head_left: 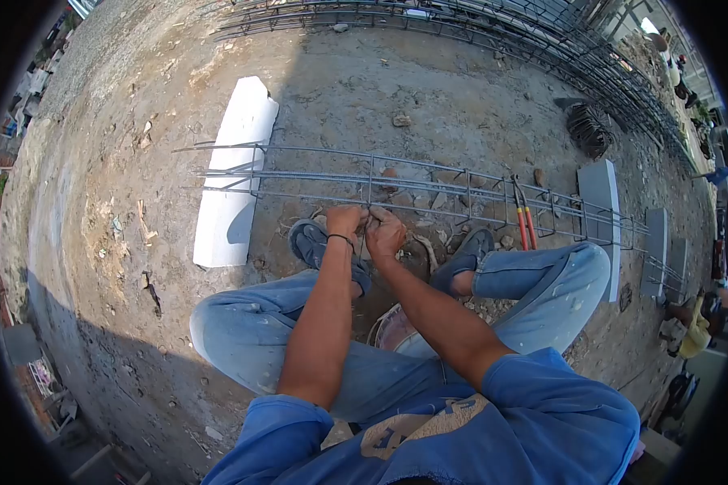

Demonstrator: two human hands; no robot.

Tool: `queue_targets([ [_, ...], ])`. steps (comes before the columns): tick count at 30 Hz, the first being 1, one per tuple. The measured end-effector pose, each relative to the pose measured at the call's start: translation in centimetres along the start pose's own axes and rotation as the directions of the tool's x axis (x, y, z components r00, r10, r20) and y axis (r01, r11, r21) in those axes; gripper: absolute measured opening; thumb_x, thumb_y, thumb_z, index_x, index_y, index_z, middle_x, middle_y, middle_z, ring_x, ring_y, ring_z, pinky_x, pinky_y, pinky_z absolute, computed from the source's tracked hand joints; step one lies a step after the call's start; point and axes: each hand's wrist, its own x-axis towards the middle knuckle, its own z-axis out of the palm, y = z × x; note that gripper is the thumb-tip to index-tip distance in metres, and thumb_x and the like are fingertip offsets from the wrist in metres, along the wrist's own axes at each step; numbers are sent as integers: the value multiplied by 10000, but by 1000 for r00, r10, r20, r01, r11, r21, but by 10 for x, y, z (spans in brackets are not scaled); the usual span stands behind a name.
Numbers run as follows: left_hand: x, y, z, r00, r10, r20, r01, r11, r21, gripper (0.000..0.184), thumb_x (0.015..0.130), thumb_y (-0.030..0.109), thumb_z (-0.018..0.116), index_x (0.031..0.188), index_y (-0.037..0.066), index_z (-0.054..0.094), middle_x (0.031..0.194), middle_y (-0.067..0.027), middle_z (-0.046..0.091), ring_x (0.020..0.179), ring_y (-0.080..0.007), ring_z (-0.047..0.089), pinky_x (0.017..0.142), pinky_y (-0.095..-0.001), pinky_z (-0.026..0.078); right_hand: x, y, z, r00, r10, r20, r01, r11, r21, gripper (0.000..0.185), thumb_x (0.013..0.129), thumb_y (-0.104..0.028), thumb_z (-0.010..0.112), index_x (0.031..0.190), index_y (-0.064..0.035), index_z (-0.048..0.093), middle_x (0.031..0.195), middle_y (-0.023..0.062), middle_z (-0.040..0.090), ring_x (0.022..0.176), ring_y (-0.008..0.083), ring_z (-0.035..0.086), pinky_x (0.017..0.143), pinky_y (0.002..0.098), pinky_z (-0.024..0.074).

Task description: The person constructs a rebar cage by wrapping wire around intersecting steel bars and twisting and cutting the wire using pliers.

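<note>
A long rebar cage (315, 175) lies across in front of me, its left end over a white block (234, 174) and its right part over a grey block (598, 202). Both my hands meet at its near bar, beside a cross stirrup. My left hand (345, 221) has its fingers curled at the bar, a dark band round the wrist. Touching it on the right, my right hand (386, 234) is closed in a pinch. What the fingertips hold is too small to make out. Red-handled pincers (526, 224) lean on the cage to the right.
More rebar cages (461, 20) are stacked along the top and upper right. A coil of wire (590, 129) lies near them. Stones (401, 120) dot the dirt ground. Further grey blocks (653, 242) stand at the right, with people beyond.
</note>
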Motion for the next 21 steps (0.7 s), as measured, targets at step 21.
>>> queue_targets([
  [21,-21,-20,7,980,-136,148,160,973,-165,200,985,184,698,1070,4,699,905,-57,713,763,-168,694,661,-309,587,48,-4,-25,825,384,414,-553,699,454,66,858,15,689,906,45,723,751,82,709,607,210,671,546,356,531],
])
